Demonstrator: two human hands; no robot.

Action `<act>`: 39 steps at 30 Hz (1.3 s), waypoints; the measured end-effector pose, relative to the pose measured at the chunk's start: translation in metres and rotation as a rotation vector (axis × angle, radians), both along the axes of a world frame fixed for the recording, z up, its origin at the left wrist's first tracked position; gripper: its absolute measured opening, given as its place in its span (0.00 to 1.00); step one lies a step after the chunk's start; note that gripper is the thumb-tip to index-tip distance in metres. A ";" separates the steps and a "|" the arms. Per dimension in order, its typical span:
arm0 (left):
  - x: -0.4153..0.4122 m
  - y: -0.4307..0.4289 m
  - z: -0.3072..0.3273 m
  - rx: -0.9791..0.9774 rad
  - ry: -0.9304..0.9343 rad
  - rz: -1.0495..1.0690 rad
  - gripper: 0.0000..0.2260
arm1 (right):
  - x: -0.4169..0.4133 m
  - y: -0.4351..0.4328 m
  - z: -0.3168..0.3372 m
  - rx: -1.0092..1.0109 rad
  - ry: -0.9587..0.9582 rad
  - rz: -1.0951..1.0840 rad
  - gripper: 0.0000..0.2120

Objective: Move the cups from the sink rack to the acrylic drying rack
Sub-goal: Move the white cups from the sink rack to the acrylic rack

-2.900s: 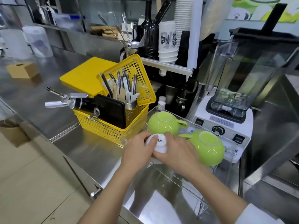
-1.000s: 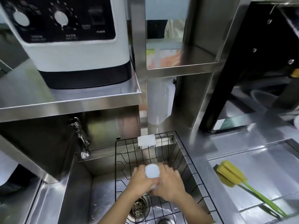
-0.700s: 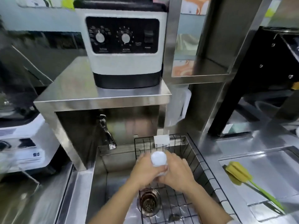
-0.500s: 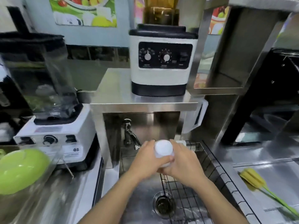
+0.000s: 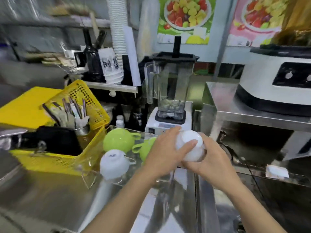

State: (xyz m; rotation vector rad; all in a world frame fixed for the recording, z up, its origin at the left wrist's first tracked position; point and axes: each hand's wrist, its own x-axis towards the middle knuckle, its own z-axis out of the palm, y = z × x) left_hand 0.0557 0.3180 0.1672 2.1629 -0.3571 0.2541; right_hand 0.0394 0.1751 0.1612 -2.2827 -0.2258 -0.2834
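- The left hand [image 5: 165, 153] and the right hand [image 5: 207, 163] together hold a white cup [image 5: 191, 146], bottom up, its round foot ring facing the camera; both grips are closed around its smooth, glossy sides, the left thumb lying across the base.
- The held cup sits in the air just right of the acrylic drying rack [image 5: 87, 172], above the steel surface [image 5: 50, 199].
- The rack is clear plastic with bent, rounded edges; its walls are hard to trace and show mainly as glints.
- In the rack an upturned white cup with a handle [image 5: 113, 164] stands nearest the camera, small print on its base too blurred to read.
- Behind it sits a rounded lime-green cup [image 5: 118, 140], also upside down, handle pointing right.
- A second green cup [image 5: 145, 150] is partly hidden behind the left hand.
- A perforated yellow plastic basket [image 5: 55, 161] stands just left of the rack, holding a metal pot of cutlery and dark objects that cannot be told apart.
- A blender [image 5: 170, 98] with a clear, squarish jug and black lid stands behind the rack on a white base.
- At the right, dark wire bars of the sink rack [image 5: 252, 174] show; the sink itself is cut off and shadowed.
- The brushed steel is streaked with motion blur.
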 end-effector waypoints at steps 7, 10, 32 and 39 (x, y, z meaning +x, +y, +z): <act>-0.016 0.075 -0.015 -0.071 0.090 0.170 0.25 | -0.009 0.066 -0.005 -0.068 0.062 0.163 0.35; -0.022 0.085 -0.024 0.018 0.139 0.186 0.22 | -0.011 0.074 -0.014 -0.113 0.089 0.162 0.34; -0.016 0.088 -0.057 0.245 0.212 0.066 0.29 | -0.008 0.085 -0.053 -0.398 0.031 0.023 0.37; -0.013 0.094 -0.055 0.300 0.186 0.075 0.31 | -0.005 0.088 -0.061 -0.388 0.064 0.045 0.39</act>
